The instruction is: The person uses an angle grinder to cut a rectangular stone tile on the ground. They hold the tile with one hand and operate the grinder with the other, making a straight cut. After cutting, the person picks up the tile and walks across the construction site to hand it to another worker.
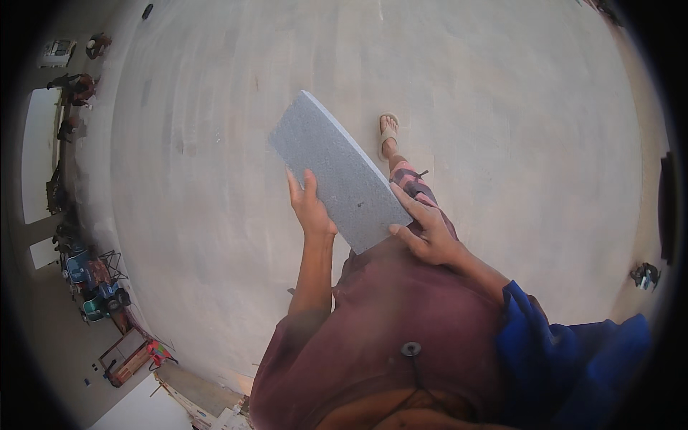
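Note:
A flat, rectangular grey slab (335,170) with a speckled face and a paler edge is held tilted in front of my body. Its material cannot be told for sure. My left hand (313,209) grips the slab's left long edge, with thumb and fingers closed about it. At the near right corner, my right hand (430,233) has its thumb on the face and a finger along the right edge. The undersides of the fingers are partly hidden. A small dark mark sits on the slab's face near the right hand.
A wide, pale grey floor (215,143) spreads around me. My sandalled foot (388,132) is beyond the slab. Along the left wall stand parked scooters (93,308) and several people (82,89). A wooden-framed box (129,358) lies at lower left. Blue cloth (566,358) drapes by my right arm.

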A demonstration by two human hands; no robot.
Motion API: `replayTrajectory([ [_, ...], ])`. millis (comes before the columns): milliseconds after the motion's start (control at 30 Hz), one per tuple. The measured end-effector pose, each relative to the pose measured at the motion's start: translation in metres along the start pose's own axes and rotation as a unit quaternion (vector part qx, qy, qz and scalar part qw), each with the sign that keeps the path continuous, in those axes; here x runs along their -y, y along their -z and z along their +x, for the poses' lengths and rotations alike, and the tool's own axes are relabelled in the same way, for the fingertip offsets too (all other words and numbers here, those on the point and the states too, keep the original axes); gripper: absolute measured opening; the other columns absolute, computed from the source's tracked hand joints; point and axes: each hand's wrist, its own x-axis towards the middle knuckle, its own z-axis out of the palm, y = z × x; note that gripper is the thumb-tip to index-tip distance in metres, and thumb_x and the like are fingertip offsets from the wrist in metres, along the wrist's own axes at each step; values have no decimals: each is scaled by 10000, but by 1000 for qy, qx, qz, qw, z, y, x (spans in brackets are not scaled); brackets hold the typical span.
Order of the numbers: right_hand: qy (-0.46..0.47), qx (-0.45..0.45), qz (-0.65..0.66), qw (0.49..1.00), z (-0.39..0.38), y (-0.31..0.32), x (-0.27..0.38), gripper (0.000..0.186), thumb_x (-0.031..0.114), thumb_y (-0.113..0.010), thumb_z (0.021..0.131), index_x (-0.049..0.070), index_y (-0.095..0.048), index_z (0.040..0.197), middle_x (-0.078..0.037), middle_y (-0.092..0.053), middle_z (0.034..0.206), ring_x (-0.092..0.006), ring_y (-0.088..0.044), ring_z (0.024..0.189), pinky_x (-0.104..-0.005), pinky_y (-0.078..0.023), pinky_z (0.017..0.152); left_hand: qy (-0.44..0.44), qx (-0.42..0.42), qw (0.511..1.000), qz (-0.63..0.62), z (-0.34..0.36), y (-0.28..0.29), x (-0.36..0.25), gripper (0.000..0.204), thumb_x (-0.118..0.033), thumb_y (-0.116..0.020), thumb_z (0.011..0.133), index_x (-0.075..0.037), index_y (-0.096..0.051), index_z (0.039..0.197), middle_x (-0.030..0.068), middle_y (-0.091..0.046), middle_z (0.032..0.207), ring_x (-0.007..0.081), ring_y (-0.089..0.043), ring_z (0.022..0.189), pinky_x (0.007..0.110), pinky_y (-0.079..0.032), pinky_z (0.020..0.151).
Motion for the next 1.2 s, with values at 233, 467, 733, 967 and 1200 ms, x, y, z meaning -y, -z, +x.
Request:
replayTrajectory([
  [233, 32, 2, 20, 999, 285, 138, 23, 751, 109, -732, 962, -27, -375, 1608, -263, -649, 1388, -371, -645, 1289, -437, -413, 1150, 3, -24, 999, -42, 266, -109, -58, 660, -201, -509, 1127, -54, -188, 1684, 179, -381, 1636, 325, -460, 1442, 473, -426, 1165],
  [467, -1, 51, -9, 999, 565, 239, 20, 692, 57, -702, 990, -13, -391, 1604, -271, -652, 1366, -248, -667, 1218, -346, -541, 967, -9, -94, 995, -36, 536, -186, -111, 686, -183, -515, 1122, -12, -156, 1681, 190, -372, 1648, 333, -441, 1463, 462, -378, 1207],
  [733, -154, 24, 104, 982, 943, 360, 21, 527, 210, -625, 1076, 8, -429, 1522, -144, -675, 1197, -140, -633, 1027, -300, -495, 904, -76, -70, 994, 36, 912, -297, -185, 681, -102, -558, 1101, 25, -206, 1670, 198, -426, 1627, 281, -481, 1433, 411, -411, 1186],
  [967, -121, -104, 130, 979, 1313, 484, 36, 490, 351, -497, 1135, -50, -564, 1407, -188, -647, 1319, -232, -566, 1259, -378, -417, 1096, -153, 21, 956, 249, 1212, -453, -292, 685, -106, -586, 1086, 102, -234, 1635, 249, -442, 1615, 276, -477, 1455, 386, -383, 1203],
  [1200, -135, -198, 257, 936, 1634, 593, 37, 581, 484, -509, 1118, -47, -616, 1329, -129, -709, 1174, -200, -648, 1050, -373, -512, 957, -135, 126, 922, 340, 1529, -565, -361, 682, -175, -587, 1089, 103, -267, 1623, 306, -482, 1572, 339, -497, 1452, 407, -381, 1203],
])
